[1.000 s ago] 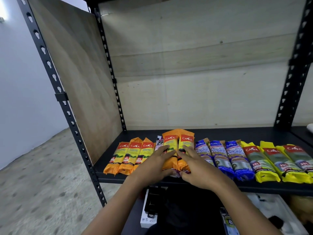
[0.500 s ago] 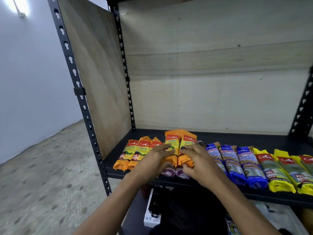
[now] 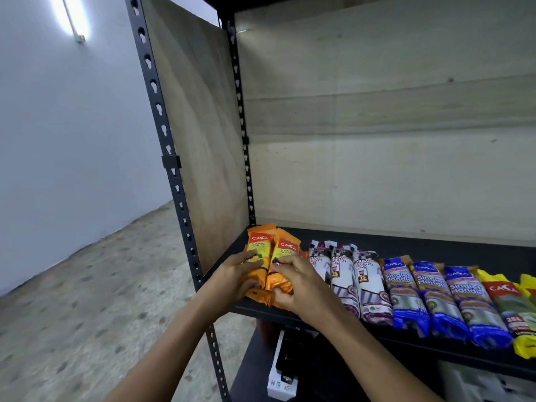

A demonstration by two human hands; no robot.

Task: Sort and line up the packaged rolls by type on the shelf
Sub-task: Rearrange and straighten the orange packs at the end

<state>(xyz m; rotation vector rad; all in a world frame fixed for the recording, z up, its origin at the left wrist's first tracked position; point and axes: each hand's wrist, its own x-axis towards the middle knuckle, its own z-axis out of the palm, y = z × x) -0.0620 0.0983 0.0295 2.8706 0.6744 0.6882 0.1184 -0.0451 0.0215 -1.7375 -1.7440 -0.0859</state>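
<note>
Forearms reach forward; left hand (image 3: 235, 278) and right hand (image 3: 298, 282) both grip orange rolls (image 3: 262, 246). Rolls sit between hands, at shelf (image 3: 435, 250) left end.

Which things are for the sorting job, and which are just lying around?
For the job: orange rolls, gripped by left hand and right hand; white drawstring rolls; blue rolls; yellow rolls; shelf.
Just lying about: white box under the shelf; wall light.
</note>
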